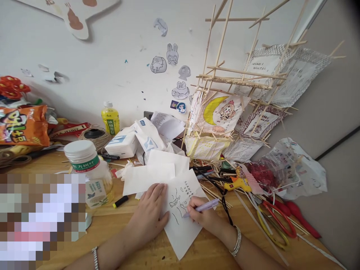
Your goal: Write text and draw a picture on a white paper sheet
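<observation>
Lavender pen pinched in my right hand, I'm touching tip to paper toward the bench's near edge; left hand's just lying flat, empty, probably steadying that paper.

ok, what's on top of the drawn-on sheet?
On the sheet: left hand over its left edge; right hand over its right side, holding a purple pen. Ink lines and writing show; anything beneath the hands is covered.

Matt paper sheet; smooth plastic pen; wooden table
</observation>
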Motion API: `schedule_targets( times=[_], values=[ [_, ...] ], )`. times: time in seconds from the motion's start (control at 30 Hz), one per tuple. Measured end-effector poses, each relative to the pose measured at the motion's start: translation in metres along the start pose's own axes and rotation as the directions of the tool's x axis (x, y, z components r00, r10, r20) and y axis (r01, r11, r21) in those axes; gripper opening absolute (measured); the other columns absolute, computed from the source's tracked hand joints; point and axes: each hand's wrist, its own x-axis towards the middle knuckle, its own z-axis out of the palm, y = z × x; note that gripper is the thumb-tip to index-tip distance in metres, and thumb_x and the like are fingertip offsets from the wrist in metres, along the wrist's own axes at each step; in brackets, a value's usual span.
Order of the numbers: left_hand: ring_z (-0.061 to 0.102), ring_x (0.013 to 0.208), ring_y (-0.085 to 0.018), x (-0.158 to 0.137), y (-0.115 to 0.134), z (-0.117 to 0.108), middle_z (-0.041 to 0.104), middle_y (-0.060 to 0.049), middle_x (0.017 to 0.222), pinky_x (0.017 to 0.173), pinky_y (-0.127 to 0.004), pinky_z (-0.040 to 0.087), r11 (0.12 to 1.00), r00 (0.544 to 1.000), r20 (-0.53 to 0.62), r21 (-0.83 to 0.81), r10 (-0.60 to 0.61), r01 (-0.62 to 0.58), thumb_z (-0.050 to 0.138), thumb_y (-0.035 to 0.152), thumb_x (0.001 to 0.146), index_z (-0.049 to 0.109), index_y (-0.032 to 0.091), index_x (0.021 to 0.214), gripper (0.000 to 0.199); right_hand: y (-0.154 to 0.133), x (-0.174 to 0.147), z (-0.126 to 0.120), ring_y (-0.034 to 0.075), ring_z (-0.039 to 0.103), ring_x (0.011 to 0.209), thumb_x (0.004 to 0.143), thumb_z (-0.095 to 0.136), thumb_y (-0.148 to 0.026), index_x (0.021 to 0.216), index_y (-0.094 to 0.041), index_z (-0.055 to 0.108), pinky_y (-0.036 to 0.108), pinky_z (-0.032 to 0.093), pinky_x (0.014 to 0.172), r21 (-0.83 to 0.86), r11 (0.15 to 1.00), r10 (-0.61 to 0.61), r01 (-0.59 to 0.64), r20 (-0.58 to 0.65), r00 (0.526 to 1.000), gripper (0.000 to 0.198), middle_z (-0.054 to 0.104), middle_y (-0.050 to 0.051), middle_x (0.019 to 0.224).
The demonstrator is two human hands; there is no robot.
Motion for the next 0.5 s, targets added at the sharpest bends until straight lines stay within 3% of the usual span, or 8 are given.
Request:
schedule_targets(
  times=[0.5],
  values=[
    [0.035, 0.121, -0.031, 0.0007, 0.0015, -0.0024, 0.045, -0.014, 0.128, 0.098, -0.045, 0.034, 1.0, 1.0, 0.026, -0.003, -0.009, 0.01, 0.047, 0.023, 0.073, 0.039, 0.011, 0.129, 0.057, -0.0033, -0.0002, -0.0008, 0.011, 0.041, 0.049, 0.075, 0.044, -0.021, 0.052, -0.021, 0.031, 0.022, 0.032, 0.048, 0.07, 0.997, 0.043, -0.044, 0.014, 0.999, 0.026, 0.041, -0.005, 0.048]
  ],
)
